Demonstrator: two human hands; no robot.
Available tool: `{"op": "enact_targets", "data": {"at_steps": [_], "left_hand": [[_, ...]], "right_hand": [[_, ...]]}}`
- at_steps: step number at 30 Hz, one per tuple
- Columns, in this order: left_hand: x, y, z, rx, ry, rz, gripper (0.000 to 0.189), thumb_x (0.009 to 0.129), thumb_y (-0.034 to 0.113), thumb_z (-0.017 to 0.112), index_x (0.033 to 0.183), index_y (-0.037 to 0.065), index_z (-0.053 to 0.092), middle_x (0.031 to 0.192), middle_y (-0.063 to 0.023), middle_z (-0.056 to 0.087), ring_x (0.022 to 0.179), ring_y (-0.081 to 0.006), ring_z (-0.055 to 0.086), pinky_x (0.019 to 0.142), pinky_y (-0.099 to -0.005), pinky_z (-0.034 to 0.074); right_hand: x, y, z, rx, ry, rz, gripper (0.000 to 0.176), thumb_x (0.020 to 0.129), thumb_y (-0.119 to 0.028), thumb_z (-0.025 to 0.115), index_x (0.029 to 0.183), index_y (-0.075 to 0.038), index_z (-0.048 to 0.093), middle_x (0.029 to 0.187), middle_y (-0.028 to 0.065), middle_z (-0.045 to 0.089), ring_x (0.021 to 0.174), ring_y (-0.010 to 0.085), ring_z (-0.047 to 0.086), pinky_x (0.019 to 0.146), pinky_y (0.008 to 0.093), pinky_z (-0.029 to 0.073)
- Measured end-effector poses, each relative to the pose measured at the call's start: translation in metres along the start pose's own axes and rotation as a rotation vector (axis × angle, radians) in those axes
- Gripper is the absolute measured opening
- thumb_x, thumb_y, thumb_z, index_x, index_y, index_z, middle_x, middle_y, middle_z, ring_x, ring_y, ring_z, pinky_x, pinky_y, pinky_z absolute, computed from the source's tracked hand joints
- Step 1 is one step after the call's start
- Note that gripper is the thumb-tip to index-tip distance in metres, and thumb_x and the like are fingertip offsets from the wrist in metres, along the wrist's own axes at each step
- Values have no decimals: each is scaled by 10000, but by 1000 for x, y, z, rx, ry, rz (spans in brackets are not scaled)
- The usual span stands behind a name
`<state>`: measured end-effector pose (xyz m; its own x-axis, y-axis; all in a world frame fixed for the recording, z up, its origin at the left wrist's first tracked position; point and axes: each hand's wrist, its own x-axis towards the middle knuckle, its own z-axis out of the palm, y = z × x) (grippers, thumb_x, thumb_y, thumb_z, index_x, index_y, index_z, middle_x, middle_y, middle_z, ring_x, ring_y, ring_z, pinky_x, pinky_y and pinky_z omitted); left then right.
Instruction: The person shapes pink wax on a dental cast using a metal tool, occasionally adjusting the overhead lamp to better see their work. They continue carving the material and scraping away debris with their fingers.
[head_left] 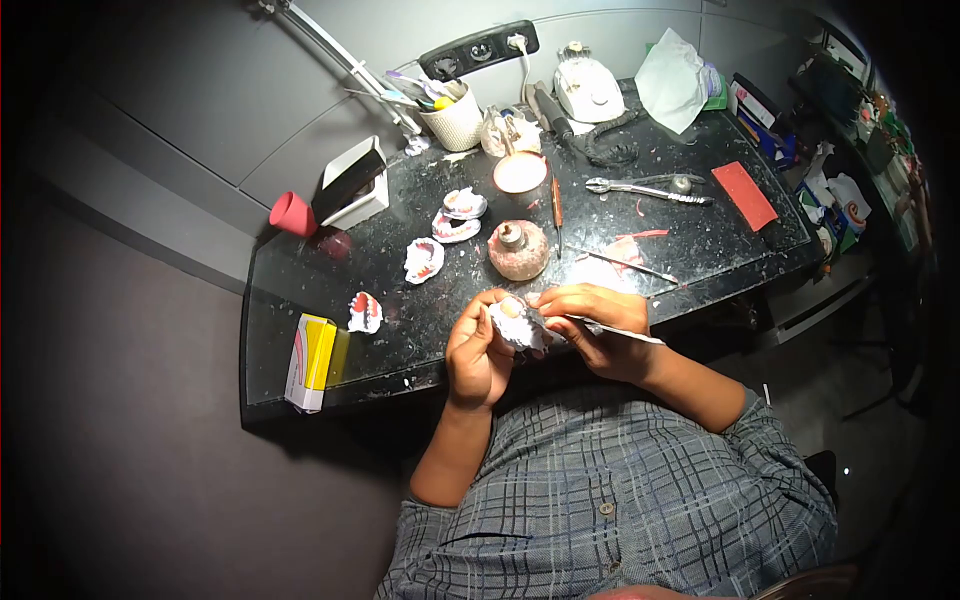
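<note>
My left hand [472,358] is closed around a white plaster dental model [517,326] just off the bench's front edge. My right hand [612,318] pinches a slim pale-handled instrument [640,338], its fingertips right at the model's side; the working tip is hidden behind the fingers. Straight ahead of both hands sits a round pink-stained spirit burner [518,252]. Pink wax scraps [625,250] and a thin metal tool [640,265] lie beyond my right hand. To the left are a pair of dental models with pink gums [458,217] and another such model [424,260].
A further model [366,313] and a yellow-and-white box [311,362] lie on the left of the black bench [400,370]. Behind stand a red cup [292,214], a tool holder [455,122] and a round pale dish [520,173]. A red wax sheet [745,196] lies right.
</note>
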<state>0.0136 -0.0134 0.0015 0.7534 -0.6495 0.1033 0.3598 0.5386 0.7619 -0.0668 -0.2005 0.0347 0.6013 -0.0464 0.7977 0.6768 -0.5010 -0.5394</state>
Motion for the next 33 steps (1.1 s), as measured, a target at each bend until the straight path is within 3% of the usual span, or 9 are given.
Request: {"op": "enact_targets", "data": {"at_steps": [7, 20, 23, 25, 26, 29, 30, 32, 33], "left_hand": [[0, 2, -10, -143, -121, -149, 404, 1079, 361, 417, 1237, -1, 507, 1106, -188, 639, 796, -332, 694, 574, -391, 575], [0, 2, -20, -219, -168, -243, 397, 1075, 354, 433, 1242, 2, 505, 1058, -173, 638, 729, -337, 698, 494, -373, 555], [-1, 1, -16, -318, -273, -300, 383, 1075, 345, 439, 1232, 1, 502, 1058, -177, 638, 774, -354, 710, 551, -395, 577], [-3, -1, -5, -111, -137, -95, 390, 1061, 340, 477, 1214, -19, 490, 1126, -189, 595, 818, -385, 704, 629, -453, 610], [-4, 0, 2, -68, -80, -15, 373, 1058, 323, 493, 1234, -5, 476, 1140, -185, 603, 923, -415, 694, 748, -495, 610], [-4, -2, 6, 197, 51, 206, 315, 1033, 201, 580, 1259, 17, 458, 1189, -166, 614, 1059, -283, 675, 876, -399, 581], [-5, -3, 5, 196, 52, 202, 315, 1033, 201, 580, 1259, 17, 458, 1189, -166, 614, 1059, -283, 675, 876, -399, 581], [-7, -4, 6, 226, 54, 302, 309, 1007, 149, 629, 1242, 27, 471, 1161, -125, 613, 999, -178, 652, 905, -325, 549], [-7, -6, 2, 226, 56, 298, 309, 1007, 149, 629, 1242, 27, 471, 1161, -125, 613, 999, -178, 652, 905, -325, 549]], "right_hand": [[-2, 1, 2, 104, -93, -22, 159, 870, -30, 746, 1020, -1, 700, 1007, 121, 748, 933, 266, 747, 804, 347, 599], [0, 4, 5, 69, -40, -85, 107, 902, -23, 713, 1001, 16, 698, 1000, 157, 744, 913, 277, 745, 802, 358, 597], [-1, 15, 2, 34, 179, 4, 93, 919, -20, 695, 997, 32, 690, 1003, 179, 741, 907, 287, 744, 804, 355, 593], [0, 18, -6, -78, 188, -1, 78, 954, -30, 656, 983, 39, 676, 1020, 187, 744, 912, 289, 746, 813, 340, 586], [-1, 18, -5, -26, 202, 23, 83, 962, -31, 643, 1000, 39, 670, 1037, 189, 741, 915, 296, 746, 816, 343, 586], [-3, 17, 4, 146, 248, 80, 98, 968, -33, 632, 1036, 31, 661, 1072, 192, 734, 928, 306, 745, 822, 350, 585], [-4, 17, 6, 270, 278, 113, 109, 967, -35, 634, 1055, 24, 658, 1090, 193, 730, 937, 309, 744, 825, 353, 584], [0, 15, 2, 171, 204, 57, 117, 961, -43, 645, 1061, 16, 660, 1099, 192, 728, 953, 307, 742, 826, 355, 585], [3, 13, -1, 73, 129, -3, 125, 956, -50, 656, 1067, 8, 662, 1107, 192, 727, 968, 304, 739, 827, 357, 585]]}}
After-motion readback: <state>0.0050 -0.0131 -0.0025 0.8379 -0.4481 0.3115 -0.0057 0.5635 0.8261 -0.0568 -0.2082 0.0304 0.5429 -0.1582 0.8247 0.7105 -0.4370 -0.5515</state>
